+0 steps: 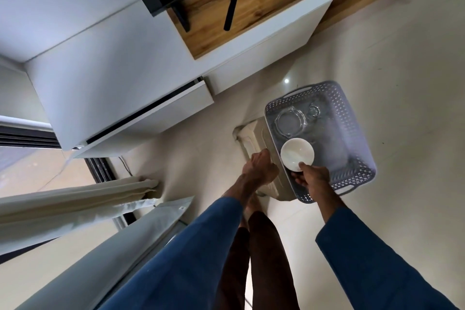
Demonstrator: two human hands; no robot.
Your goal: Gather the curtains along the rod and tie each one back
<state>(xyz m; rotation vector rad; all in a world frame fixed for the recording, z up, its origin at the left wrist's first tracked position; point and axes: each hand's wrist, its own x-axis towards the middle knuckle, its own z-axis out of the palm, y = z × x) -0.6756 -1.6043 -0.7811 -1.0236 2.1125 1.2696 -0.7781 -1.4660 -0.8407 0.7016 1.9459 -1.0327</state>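
The pale tiled floor [390, 63] filled most of my feed, with a white cabinet [113, 70] hanging over the upper left. Below it, by the window, the cream curtain [75, 199] was already bunched into folds. Its long axis ran from the left edge of the view toward the middle, and its hem end was the part nearest the person. A paler panel [120, 241] lay just beside it. It may have been a second curtain, but I could not tell. No rod and no tie-back showed.

Right of centre, a lavender perforated basket [357, 173] sat on a beige box [254, 138] with a glass dish [289, 121] inside it. The right hand [313, 175] pinched a white bowl [297, 158] at its near rim, thumb on top, and held it over the basket. The left hand [260, 167] sat at the basket's left side with its fingers curled under. I could not tell whether they gripped the rim or nothing.

By my reading, the curtain work was not in hand at this moment. The curtain lay well apart from both hands, off to the person's left and lower in the view. The left hand was nearer to it, so a reach would go leftward, across the curtain's length rather than along it. The bowl would have to be set down first.
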